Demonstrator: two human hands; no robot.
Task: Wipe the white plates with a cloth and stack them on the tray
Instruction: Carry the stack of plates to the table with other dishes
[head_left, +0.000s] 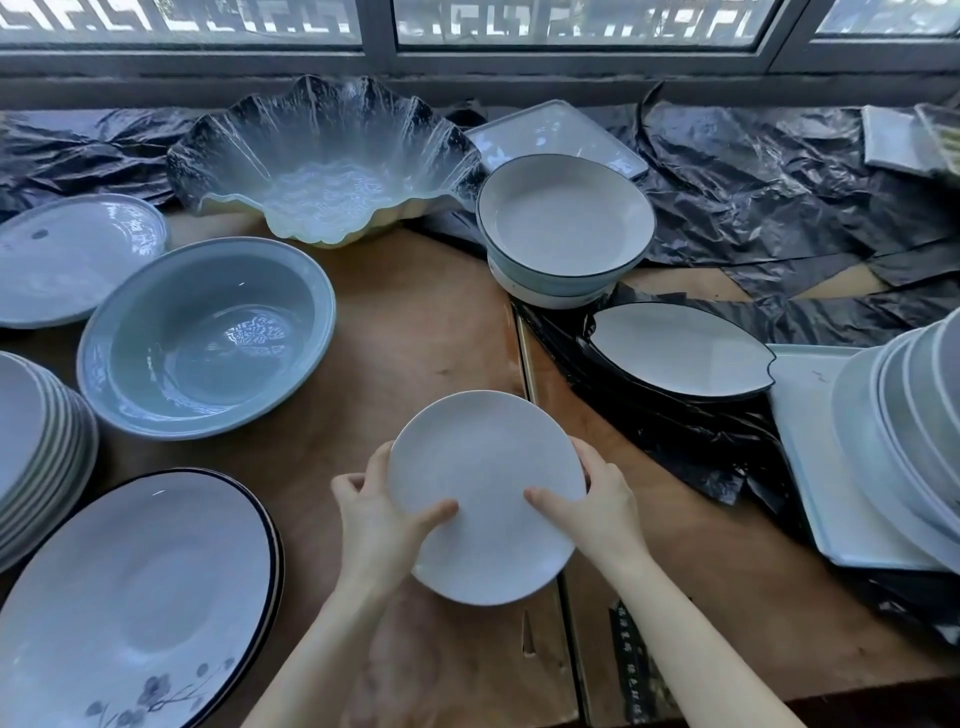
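Both hands, left hand (371, 512) and right hand (597, 506), grip one white plate (485, 493) by its rim, with a decent stack of plates (904, 431) already on the tray (810, 447) but no cloth in sight.

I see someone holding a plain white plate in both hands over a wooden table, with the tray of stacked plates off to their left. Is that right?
Not quite. The tray with the stack sits to the person's right, not their left, as the head view shows. The rest holds: the left hand and the right hand both hold the plate over the wooden table.
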